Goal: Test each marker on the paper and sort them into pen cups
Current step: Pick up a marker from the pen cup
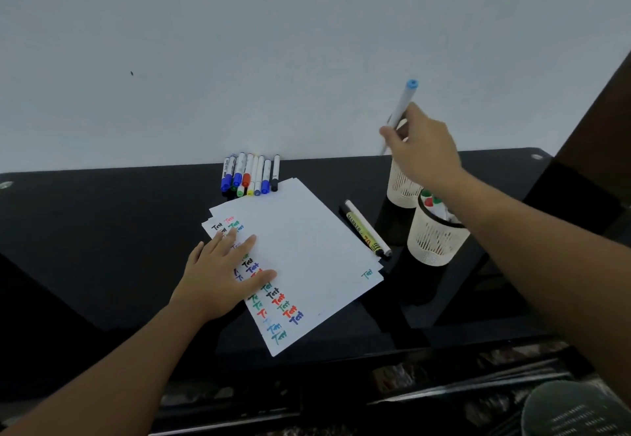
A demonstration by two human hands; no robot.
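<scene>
head view: right hand (421, 147) pinching the light-blue marker (403, 107) should lower it tip-down into the far cup (401, 186) while the flat left hand (222, 275) steadies the paper (307, 247).

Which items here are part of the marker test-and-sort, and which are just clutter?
In the job: light-blue marker gripped by right hand; paper stack under left hand; marker row; far cup; near cup; two loose markers.

Lying about: dark mesh bin at bottom right.
</scene>
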